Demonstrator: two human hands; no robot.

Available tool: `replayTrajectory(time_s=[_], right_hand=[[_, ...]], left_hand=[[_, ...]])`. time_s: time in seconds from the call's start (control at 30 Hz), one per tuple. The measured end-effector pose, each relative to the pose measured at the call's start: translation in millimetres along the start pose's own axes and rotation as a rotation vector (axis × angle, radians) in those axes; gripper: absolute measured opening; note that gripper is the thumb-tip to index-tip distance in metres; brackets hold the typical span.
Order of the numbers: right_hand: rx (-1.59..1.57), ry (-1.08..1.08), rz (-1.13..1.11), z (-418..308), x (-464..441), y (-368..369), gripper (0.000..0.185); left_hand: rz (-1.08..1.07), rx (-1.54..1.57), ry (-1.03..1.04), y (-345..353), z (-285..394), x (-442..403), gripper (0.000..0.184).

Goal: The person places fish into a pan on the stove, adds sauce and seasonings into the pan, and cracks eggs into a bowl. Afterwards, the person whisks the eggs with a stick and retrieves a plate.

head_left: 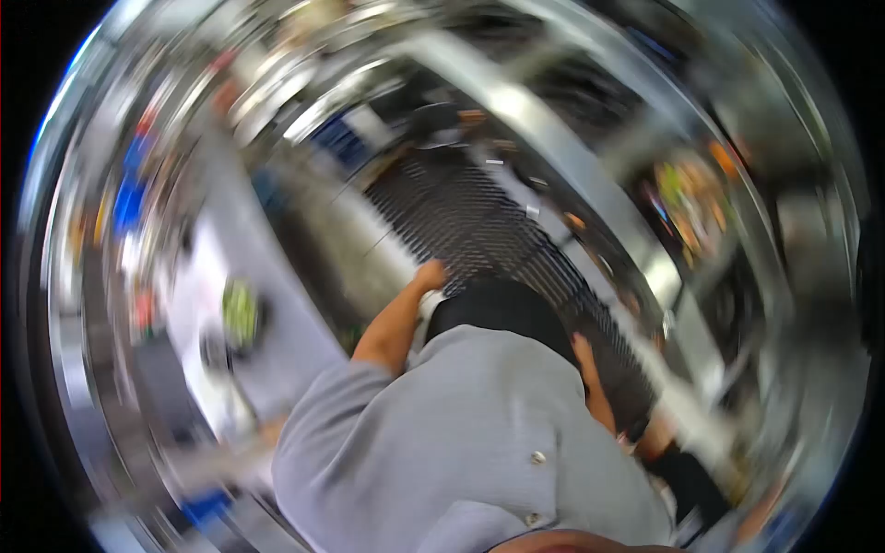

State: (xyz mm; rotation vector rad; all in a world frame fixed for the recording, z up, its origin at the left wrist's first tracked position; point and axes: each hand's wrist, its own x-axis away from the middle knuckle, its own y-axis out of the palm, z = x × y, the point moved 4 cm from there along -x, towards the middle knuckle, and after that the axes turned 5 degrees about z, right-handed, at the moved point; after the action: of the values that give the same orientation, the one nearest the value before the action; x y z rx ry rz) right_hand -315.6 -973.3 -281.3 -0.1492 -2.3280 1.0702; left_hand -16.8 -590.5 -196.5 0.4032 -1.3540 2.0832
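Observation:
My left hand (pixel 430 275) hangs in front of my body beside a dark apron (pixel 505 309), its fingers curled in. A small white patch (pixel 430 304) shows just under it; whether the hand grips this is unclear. My right hand (pixel 580 350) hangs low at my other side, next to the apron, its fingers mostly hidden. Nothing can be made out in it.
A dark ribbed floor mat (pixel 461 207) runs ahead of me. On the left, a pale counter (pixel 286 304) carries a blurred green item (pixel 241 313). Metal counters (pixel 553 101) line the right. A blue crate (pixel 341 140) stands ahead. Someone's arm (pixel 656 438) appears at lower right.

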Motion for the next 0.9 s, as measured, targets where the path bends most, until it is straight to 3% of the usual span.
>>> replayTrajectory(time_s=[0.03,0.07,0.1,0.13,0.17,0.27,0.33,0.37,0.43,0.47,0.57,0.6,0.63,0.7,0.73,0.77,0.8,0.83,0.87,0.9], right_hand=[[0.103,-0.069,-0.171,7.1,-8.7,-5.2,0.033],[-0.047,-0.072,-0.179,7.7,-11.4,-18.1,0.032],[0.025,-0.072,-0.263,11.6,-15.4,-28.1,0.035],[0.227,-0.028,-0.316,-12.9,-5.2,-53.2,0.034],[0.126,-0.119,-0.326,-16.2,-0.3,-64.0,0.03],[0.202,-0.187,-0.376,3.4,-15.6,-63.2,0.03],[0.415,-0.3,-0.51,3.2,-15.7,-55.2,0.033],[0.435,-0.331,-0.52,-8.7,-16.5,-50.6,0.033],[0.648,-0.468,-0.688,-36.7,-16.6,-35.0,0.034],[0.534,-0.419,-0.745,-48.4,-18.2,-25.1,0.032],[0.558,-0.709,-0.685,-125.9,-7.6,-4.8,0.029],[0.546,-0.791,-0.662,-158.6,4.8,-0.4,0.028],[0.535,-0.624,-0.689,-169.6,-3.4,21.0,0.028],[0.419,-0.679,-0.663,-238.8,33.5,21.8,0.032],[0.449,-0.797,-0.596,-257.4,34.1,37.7,0.032],[0.45,-0.801,-0.622,-281.6,49.5,44.3,0.033],[0.465,-0.798,-0.655,-302.6,65.3,48.0,0.034],[0.469,-0.791,-0.652,-315.3,71.7,57.9,0.034],[0.436,-0.873,-0.647,-327.3,80.2,66.8,0.034],[0.402,-0.954,-0.645,-332.4,89.4,72.1,0.034]], left_hand=[[0.046,0.138,-0.061,-1.3,6.2,24.7,0.034],[0.103,0.183,-0.069,6.8,10.1,43.8,0.026],[0.017,0.203,-0.172,21.5,13.1,62.3,0.028],[-0.01,-0.015,-0.037,71.3,-4.0,56.5,0.034],[0.041,0.073,-0.261,66.0,28.3,101.3,0.041],[-0.011,0.164,-0.481,143.7,62.5,179.9,0.056],[-0.199,0.277,-0.321,195.5,52.9,212.0,0.056],[-0.176,0.3,-0.34,198.7,47.0,235.4,0.056],[-0.055,0.633,-0.421,209.1,40.7,287.0,0.058],[-0.067,0.78,-0.521,222.4,38.2,310.9,0.061],[0.038,1.177,-0.865,275.0,26.3,380.9,0.065],[0.025,1.078,-0.879,304.3,13.8,395.1,0.065],[0.002,0.976,-0.889,332.1,2.2,408.4,0.066],[-0.058,0.871,-0.801,341.6,-5.0,435.9,0.062],[0.128,0.708,-0.619,325.8,-8.6,450.1,0.057],[0.223,0.825,-0.765,333.9,-25.5,457.0,0.05],[0.428,0.852,-0.765,322.9,-29.8,465.8,0.045],[0.644,0.866,-0.759,283.9,-39.1,475.6,0.041],[0.727,0.777,-0.759,213.9,-32.4,489.7,0.036],[0.912,0.83,-0.554,160.8,-38.1,491.2,0.035]])
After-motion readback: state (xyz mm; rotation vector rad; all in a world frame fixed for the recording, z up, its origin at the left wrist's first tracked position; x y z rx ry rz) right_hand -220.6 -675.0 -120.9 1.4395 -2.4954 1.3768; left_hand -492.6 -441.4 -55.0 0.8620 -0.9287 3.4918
